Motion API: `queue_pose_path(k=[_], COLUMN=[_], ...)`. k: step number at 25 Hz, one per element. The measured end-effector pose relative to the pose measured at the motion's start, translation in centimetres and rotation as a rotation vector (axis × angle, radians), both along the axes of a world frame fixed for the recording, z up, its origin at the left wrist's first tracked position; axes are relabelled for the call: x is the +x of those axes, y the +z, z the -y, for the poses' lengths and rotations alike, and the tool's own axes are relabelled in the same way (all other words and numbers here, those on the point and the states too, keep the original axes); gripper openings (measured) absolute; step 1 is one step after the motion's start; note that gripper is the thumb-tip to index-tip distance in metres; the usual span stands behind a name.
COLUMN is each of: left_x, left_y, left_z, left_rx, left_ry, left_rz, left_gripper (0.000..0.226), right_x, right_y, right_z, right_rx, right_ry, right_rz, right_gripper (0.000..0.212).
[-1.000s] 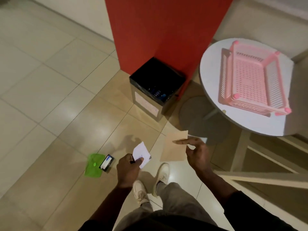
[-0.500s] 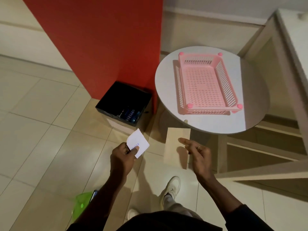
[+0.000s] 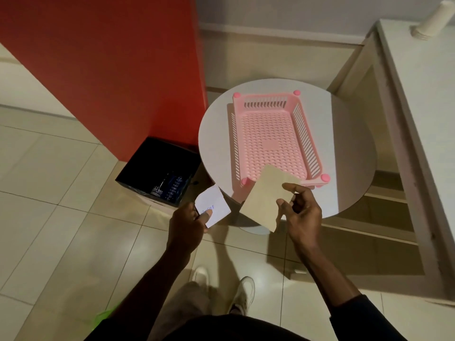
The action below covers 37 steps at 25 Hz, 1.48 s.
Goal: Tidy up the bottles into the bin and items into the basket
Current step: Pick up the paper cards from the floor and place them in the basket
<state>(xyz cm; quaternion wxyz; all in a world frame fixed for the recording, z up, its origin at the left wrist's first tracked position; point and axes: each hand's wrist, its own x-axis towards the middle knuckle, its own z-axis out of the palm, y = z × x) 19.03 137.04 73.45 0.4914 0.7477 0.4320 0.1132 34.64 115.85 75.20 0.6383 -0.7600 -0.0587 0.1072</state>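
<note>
Right hand (image 3: 301,212) pinched on tan envelope (image 3: 267,196) over pink basket (image 3: 270,141) rim; left hand (image 3: 188,225) clamped on white card (image 3: 213,205).

Empty pink slotted basket (image 3: 269,141) on round table, black bin (image 3: 138,168) (bottles (image 3: 170,188) inside) on floor beside it

An office break area is suggested by glossy beige floor tiles (image 3: 61,168), a red wall panel (image 3: 110,70) and stacked white paper cups (image 3: 429,19).
</note>
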Motion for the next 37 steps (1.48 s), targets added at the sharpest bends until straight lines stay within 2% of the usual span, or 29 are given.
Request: queue_pose_path(k=[2, 7, 10, 13, 14, 24, 29, 37], left_x=[1.4, 6.4, 9.7, 13.2, 14.8, 22.5, 24.5, 26.5], left_y=[0.0, -0.4, -0.8, -1.3, -1.5, -1.8, -2.4, -3.1], left_z=[-0.5, -3.7, -6.2, -8.4, -9.9, -16.3, -16.1, -13.6], left_rx=[-0.022, -0.081, -0.237, -0.303, -0.301, -0.228, -0.199, -0.169], left_ry=[-0.015, -0.112, -0.138, -0.150, -0.184, -0.376, -0.343, -0.196], left_rz=[0.002, 0.018, 0.094, 0.071, 0.060, -0.104, -0.163, -0.226], left_gripper=[0.022, 0.017, 0.017, 0.008, 0.003, 0.023, 0.018, 0.037], right_x=[1.2, 4.4, 6.2, 7.3, 8.2, 12.1, 17.4, 28.3], right_y=[-0.5, -1.8, -2.3, -2.5, -2.7, -3.5, -4.7, -8.7], right_z=[-0.5, -2.2, -3.8, -5.3, -6.5, -12.7, -14.7, -19.3], right_rx=[-0.008, -0.065, -0.109, -0.140, -0.145, -0.242, -0.212, -0.059], right_ry=[-0.045, -0.110, -0.162, -0.178, -0.200, -0.427, -0.427, -0.317], right_rz=[-0.027, -0.018, -0.020, -0.043, -0.044, -0.142, -0.191, -0.417], right_gripper=[0.033, 0.030, 0.030, 0.033, 0.033, 0.022, 0.018, 0.019])
